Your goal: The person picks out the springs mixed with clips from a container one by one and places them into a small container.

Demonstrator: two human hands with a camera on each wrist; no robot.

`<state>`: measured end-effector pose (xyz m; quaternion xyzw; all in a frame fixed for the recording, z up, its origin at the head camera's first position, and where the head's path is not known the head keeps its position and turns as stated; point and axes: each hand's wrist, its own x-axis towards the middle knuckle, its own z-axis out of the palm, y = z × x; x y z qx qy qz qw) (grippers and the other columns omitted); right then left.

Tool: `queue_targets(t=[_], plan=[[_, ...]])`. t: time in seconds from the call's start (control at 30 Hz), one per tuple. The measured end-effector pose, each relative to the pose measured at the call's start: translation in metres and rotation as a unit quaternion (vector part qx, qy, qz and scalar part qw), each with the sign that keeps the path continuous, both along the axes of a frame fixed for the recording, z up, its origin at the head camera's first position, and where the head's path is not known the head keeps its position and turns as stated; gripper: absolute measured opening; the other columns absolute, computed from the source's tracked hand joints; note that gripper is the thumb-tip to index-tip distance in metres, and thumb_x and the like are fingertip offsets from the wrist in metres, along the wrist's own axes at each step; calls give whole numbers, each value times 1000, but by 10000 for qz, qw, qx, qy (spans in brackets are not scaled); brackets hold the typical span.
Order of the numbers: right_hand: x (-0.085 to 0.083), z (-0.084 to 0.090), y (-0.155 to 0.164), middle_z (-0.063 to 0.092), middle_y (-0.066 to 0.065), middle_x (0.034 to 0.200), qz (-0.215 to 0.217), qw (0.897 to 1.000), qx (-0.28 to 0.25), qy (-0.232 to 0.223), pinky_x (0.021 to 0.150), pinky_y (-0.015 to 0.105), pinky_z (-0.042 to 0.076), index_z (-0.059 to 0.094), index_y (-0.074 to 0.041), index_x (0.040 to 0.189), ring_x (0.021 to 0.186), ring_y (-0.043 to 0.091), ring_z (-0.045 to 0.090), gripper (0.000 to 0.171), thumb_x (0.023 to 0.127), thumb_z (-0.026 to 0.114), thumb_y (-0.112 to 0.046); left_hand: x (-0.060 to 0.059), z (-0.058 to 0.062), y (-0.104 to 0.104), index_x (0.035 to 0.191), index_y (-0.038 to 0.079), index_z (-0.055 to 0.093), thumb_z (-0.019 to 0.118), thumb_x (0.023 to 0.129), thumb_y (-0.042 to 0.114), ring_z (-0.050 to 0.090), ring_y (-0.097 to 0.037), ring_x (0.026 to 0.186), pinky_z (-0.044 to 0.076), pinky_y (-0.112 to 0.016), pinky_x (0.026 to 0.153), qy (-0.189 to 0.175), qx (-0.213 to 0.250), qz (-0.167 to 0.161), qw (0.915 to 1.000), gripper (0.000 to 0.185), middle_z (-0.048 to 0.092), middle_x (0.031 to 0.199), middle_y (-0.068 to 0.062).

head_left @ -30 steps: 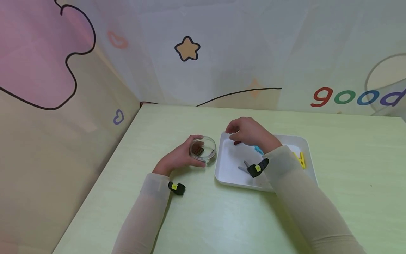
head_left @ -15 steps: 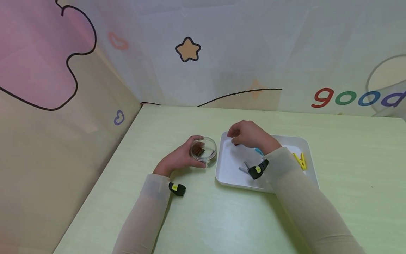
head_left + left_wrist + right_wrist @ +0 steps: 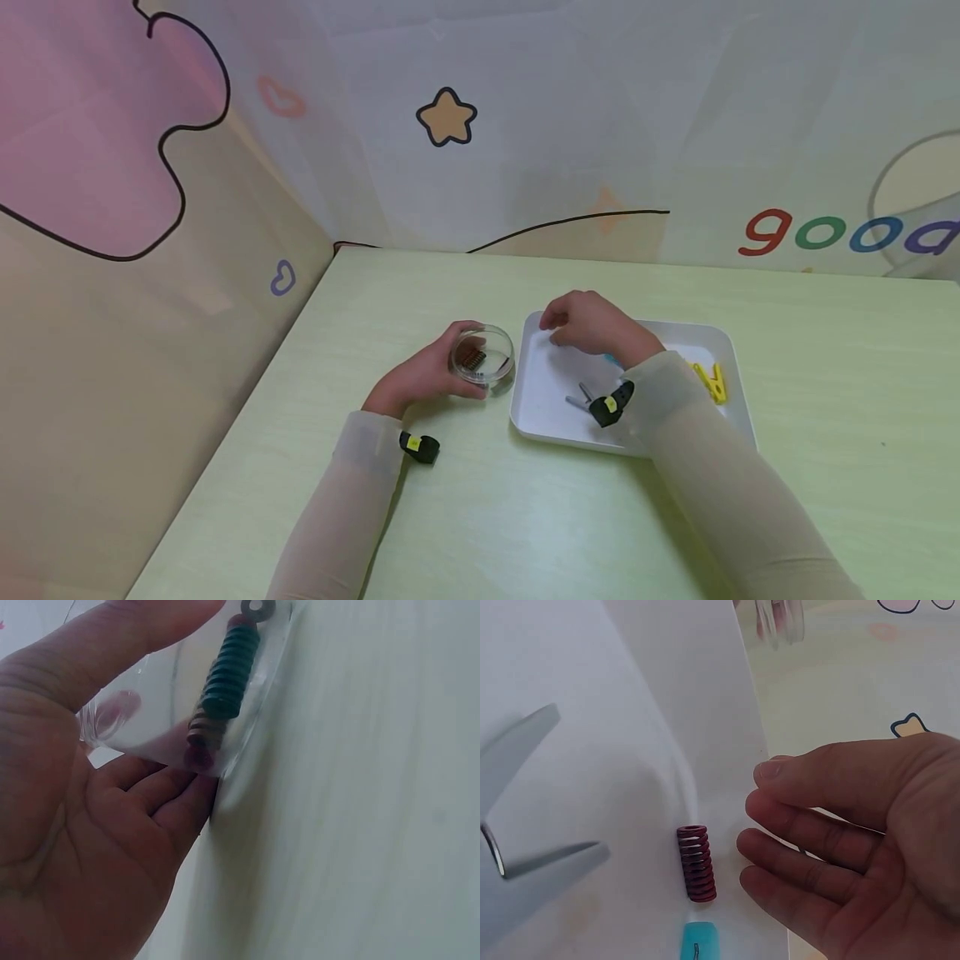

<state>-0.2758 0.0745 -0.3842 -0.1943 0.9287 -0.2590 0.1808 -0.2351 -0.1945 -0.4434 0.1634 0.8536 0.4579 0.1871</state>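
Observation:
My left hand [image 3: 423,371] grips a clear round dish [image 3: 512,357] by its side, left of the white tray. Inside the dish lie dark coil springs [image 3: 473,359]; the left wrist view shows a teal spring [image 3: 230,671] and a small grey ring [image 3: 258,608]. Over the tray's far left part is my right hand [image 3: 592,325], fingers loosely bent with nothing between them. A dark red coil spring [image 3: 696,864] lies in the tray just beside those fingertips; in the head view the hand hides it.
In the white tray [image 3: 540,408] are a grey clothespin [image 3: 525,757], a blue one [image 3: 700,941] near the red spring, and a yellow clothespin [image 3: 712,383] at the right. A printed backdrop [image 3: 525,125] stands behind the pale table [image 3: 465,517].
My right hand has come down and slightly nearer over the tray, and the red spring has gone out of sight under it in the head view. My left hand stays put with the dish.

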Motion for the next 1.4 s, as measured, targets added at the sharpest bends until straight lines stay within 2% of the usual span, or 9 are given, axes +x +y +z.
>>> queue_targets(t=[0.27,0.57,0.8,1.0,1.17,1.4], plan=[[-1,-6,-1,67,12,115,128,9997,84,181,91,41,51,69,-8,111,107,29,58,25,88,61,-6,-1,-2,-1,141,33,29,89,69,20,43,-18,135,30,-41,116,112,35,-134,9998,95,49,145,0],[2,-9,-4,67,13,115,183,9986,466,159,92,40,50,69,-6,111,104,27,58,27,88,58,-1,0,-4,-2,141,33,30,89,69,16,43,-18,135,28,-41,116,166,131,-181,9996,95,49,145,-1],[1,-15,-4,71,12,106,466,9951,581,648,87,38,51,71,-4,105,95,24,61,27,85,55,3,1,-3,-3,139,36,32,88,68,10,44,-17,134,31,-40,115,229,267,-271,9990,94,50,143,-1],[1,-19,-5,72,10,103,541,9916,657,973,86,38,51,73,-5,102,92,23,61,26,87,54,3,1,-3,-3,140,35,32,88,67,6,45,-19,134,33,-41,114,279,393,-363,9982,96,49,143,-3],[3,-19,-7,72,9,100,529,9908,787,966,86,39,52,73,-5,101,90,24,61,26,87,54,5,1,-3,-3,139,36,32,87,68,6,42,-19,136,31,-42,114,202,341,-329,9987,95,47,145,-2],[3,-19,-8,69,6,87,613,9869,1013,1098,79,35,51,73,-7,93,80,22,56,20,86,58,5,0,-3,-3,138,39,32,87,69,5,41,-18,138,31,-41,115,111,397,-337,9986,95,46,146,-2]])
